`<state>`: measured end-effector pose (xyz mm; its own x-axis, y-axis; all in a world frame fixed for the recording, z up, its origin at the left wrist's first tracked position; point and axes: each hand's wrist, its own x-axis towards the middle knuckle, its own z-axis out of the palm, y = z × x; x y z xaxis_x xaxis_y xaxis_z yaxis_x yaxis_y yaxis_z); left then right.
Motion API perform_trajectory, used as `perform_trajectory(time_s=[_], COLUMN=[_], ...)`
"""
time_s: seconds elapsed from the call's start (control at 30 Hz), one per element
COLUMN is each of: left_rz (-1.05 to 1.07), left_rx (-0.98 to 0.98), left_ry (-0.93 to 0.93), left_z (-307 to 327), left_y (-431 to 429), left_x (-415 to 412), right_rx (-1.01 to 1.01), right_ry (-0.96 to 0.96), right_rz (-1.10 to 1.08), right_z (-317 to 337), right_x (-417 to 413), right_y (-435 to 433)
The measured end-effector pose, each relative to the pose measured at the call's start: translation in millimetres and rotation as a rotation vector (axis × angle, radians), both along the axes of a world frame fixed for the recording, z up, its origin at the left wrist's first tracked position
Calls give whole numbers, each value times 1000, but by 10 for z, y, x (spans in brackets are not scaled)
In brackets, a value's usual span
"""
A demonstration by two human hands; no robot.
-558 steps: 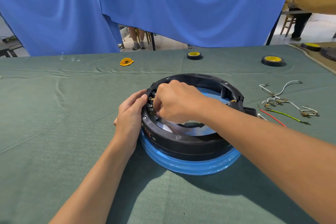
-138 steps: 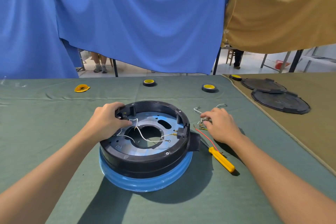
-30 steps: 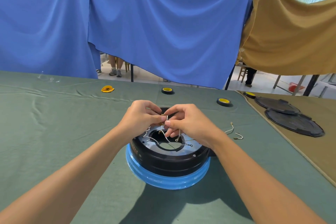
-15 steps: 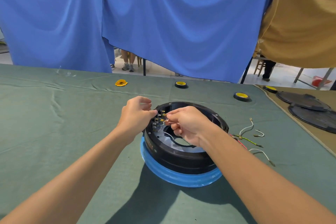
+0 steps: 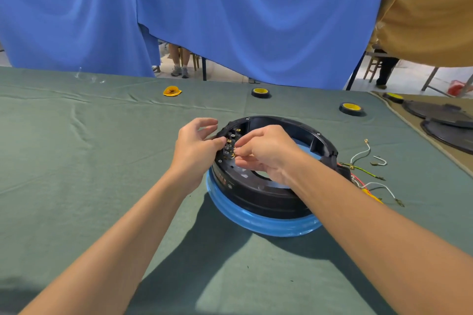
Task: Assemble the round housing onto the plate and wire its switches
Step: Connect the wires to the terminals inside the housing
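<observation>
Since half a second ago my left hand (image 5: 195, 147) has loosened: the forefinger has lifted and the fingers hang loosely curled, with only the thumb tip touching the rim of the round housing (image 5: 256, 194) at its 10 o'clock. My right hand (image 5: 268, 152) reaches in over the rim from 4 o'clock. It pinches a small brass connector (image 5: 233, 154) between thumb and forefinger, against the row of switches (image 5: 230, 139) on the inner wall just inside that thumb. The black housing sits on the blue plate (image 5: 256, 222), mid-table on the green cloth (image 5: 102, 161). Loose wires (image 5: 363, 152), white, green and red, lie at the housing's 3 o'clock. Two tape rolls (image 5: 260, 92) sit at 12 and 2 o'clock.
</observation>
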<state>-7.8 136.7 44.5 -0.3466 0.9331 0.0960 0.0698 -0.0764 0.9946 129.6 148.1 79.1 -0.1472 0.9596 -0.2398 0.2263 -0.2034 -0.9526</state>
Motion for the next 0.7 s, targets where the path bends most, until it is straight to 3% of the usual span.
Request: perform_trajectory(time_s=[0.7], left_rz=[23], left_rx=[-68], left_ry=[-119], left_z=[28], left_y=[39], left_x=[17], right_rx=[-81], right_ry=[51], right_rz=[-173], right_z=[-35], right_x=[-164], right_y=[0])
